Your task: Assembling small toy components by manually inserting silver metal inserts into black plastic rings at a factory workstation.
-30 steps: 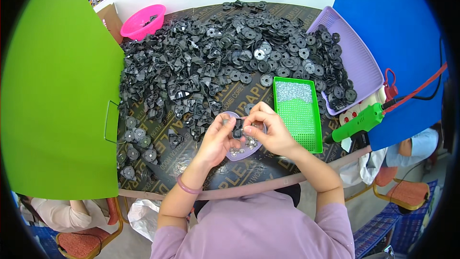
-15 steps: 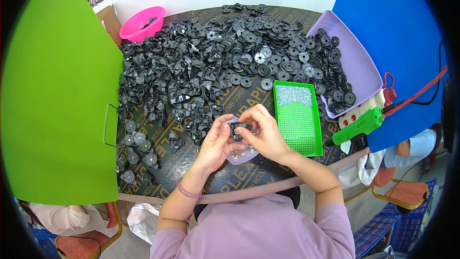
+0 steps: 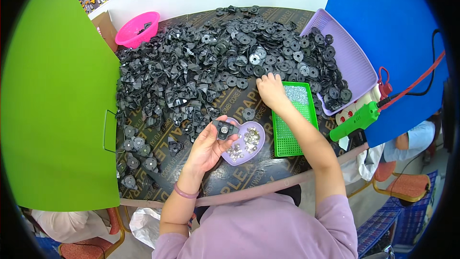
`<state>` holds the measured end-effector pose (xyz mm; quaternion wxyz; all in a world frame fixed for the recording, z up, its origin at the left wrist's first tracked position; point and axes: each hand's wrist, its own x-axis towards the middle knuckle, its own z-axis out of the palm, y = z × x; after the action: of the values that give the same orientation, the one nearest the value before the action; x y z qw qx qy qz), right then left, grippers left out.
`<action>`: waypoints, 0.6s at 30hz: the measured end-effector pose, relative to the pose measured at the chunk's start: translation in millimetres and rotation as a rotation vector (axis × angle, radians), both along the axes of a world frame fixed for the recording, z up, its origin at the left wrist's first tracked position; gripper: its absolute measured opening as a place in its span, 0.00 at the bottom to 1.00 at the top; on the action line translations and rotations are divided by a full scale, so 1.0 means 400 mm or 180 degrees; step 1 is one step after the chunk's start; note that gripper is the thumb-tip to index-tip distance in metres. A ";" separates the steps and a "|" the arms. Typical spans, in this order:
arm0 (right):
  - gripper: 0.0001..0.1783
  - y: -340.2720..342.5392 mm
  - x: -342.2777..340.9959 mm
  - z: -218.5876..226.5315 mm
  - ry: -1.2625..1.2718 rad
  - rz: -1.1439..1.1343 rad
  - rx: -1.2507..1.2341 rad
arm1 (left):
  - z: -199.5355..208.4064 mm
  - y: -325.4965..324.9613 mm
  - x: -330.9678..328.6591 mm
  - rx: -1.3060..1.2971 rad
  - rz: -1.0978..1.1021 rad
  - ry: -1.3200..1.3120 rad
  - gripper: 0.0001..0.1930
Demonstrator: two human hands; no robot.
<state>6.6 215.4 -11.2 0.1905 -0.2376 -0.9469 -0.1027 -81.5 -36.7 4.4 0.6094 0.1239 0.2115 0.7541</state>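
Near edge: person in a lavender shirt [image 3: 273, 230] at a dark surface [image 3: 268, 170], bangle [image 3: 186, 192] on the left wrist.

Left hand [image 3: 203, 149] holds 1 black part [image 3: 225, 130], metal piece [image 3: 224, 129] at its centre facing up. Fingers bent around the part's edge, partly open. Part sits at the upper left of a purple heart-shaped dish [image 3: 245, 159]; 2 clusters of small metal pieces [image 3: 251, 140] in the dish.

Left along the surface, by the green panel [image 3: 62, 105]: a small group of black units [image 3: 138, 143]. Right: green tray [image 3: 285, 136], right forearm across it, silvery bits [image 3: 295, 94] in its far end. Green power tool [image 3: 355, 122] right of that.

1 loose disc [image 3: 248, 113] just beyond the dish. Right hand [image 3: 271, 88] past it, at the near edge of the black discs [image 3: 287, 52], fingers curled down; can't tell if they grip a disc.

Far: angular black pieces [image 3: 163, 67] heaped left of the discs, pink basket [image 3: 130, 28] back left, lilac basket [image 3: 353, 57] back right against the blue panel [image 3: 388, 52].
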 end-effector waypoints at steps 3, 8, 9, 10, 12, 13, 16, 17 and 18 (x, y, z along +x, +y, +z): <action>0.05 0.019 -0.013 -0.001 -0.0458 0.0299 0.0207 | -0.019 -0.003 -0.009 -0.0113 0.0090 0.0002 0.22; 0.04 -0.046 -0.001 0.085 0.1199 0.0605 -0.3063 | -0.039 -0.017 -0.022 -0.0070 0.0112 -0.0163 0.20; 0.04 -0.069 0.019 0.114 0.1226 0.0640 -0.3982 | -0.040 -0.017 -0.020 -0.0070 0.0109 -0.0172 0.20; 0.04 -0.089 0.038 0.127 0.1248 0.0662 -0.4904 | -0.039 -0.016 -0.017 -0.0052 0.0070 -0.0214 0.20; 0.06 -0.118 0.071 0.126 0.1295 0.0813 -0.5349 | -0.034 -0.012 -0.010 -0.0037 0.0023 -0.0258 0.19; 0.05 -0.132 0.084 0.128 0.1537 0.0974 -0.5886 | -0.027 -0.009 -0.006 -0.0038 -0.0001 -0.0209 0.19; 0.05 -0.156 0.113 0.125 0.1955 0.1297 -0.6476 | -0.025 -0.004 -0.001 -0.0090 -0.0051 -0.0172 0.20; 0.04 -0.162 0.123 0.129 0.1966 0.1447 -0.6052 | -0.025 -0.003 0.000 -0.0138 -0.0077 -0.0188 0.20; 0.04 -0.171 0.129 0.133 0.1961 0.1594 -0.5636 | -0.027 -0.003 0.001 -0.0144 -0.0064 -0.0184 0.20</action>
<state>58.1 146.9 41.8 0.1987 -0.1031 -0.6132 0.7576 -81.2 -37.8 -6.3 0.6254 0.0904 0.2094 0.7462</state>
